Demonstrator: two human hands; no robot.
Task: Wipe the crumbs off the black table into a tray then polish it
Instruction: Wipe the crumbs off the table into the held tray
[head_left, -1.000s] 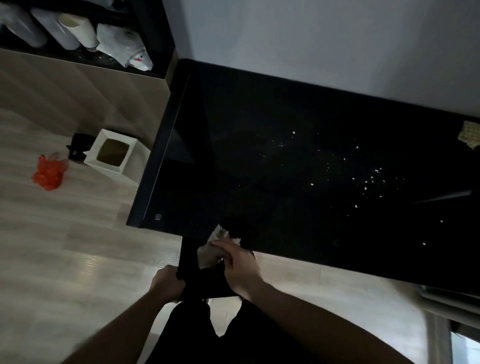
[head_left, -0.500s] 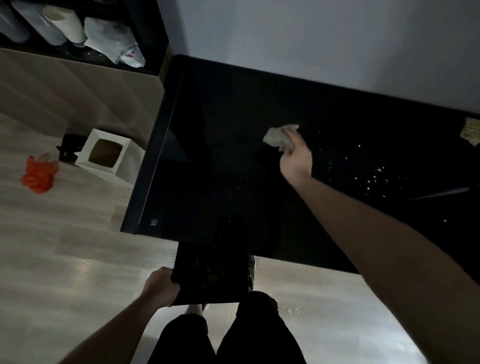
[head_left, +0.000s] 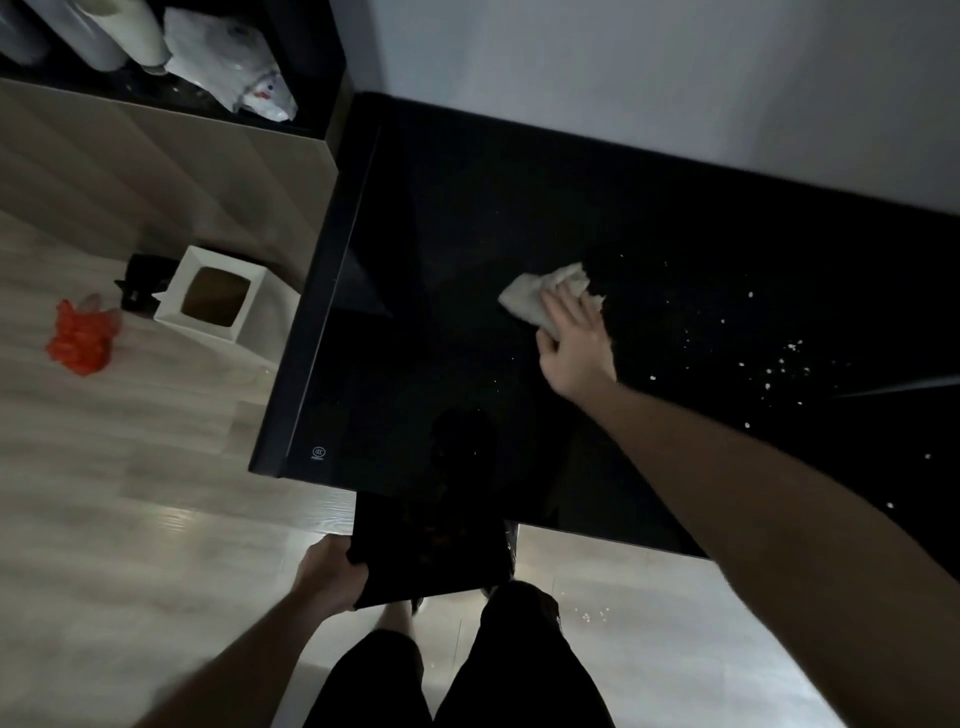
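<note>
My right arm reaches from the lower right of the frame up toward the centre, bare and nearly straight; my right hand (head_left: 574, 345) lies palm down, fingers spread flat and pressing; my left arm comes up from the bottom left, and my left hand (head_left: 332, 574) sits low and centre, fingers curled shut in a grip; my legs stand at the bottom centre.
</note>
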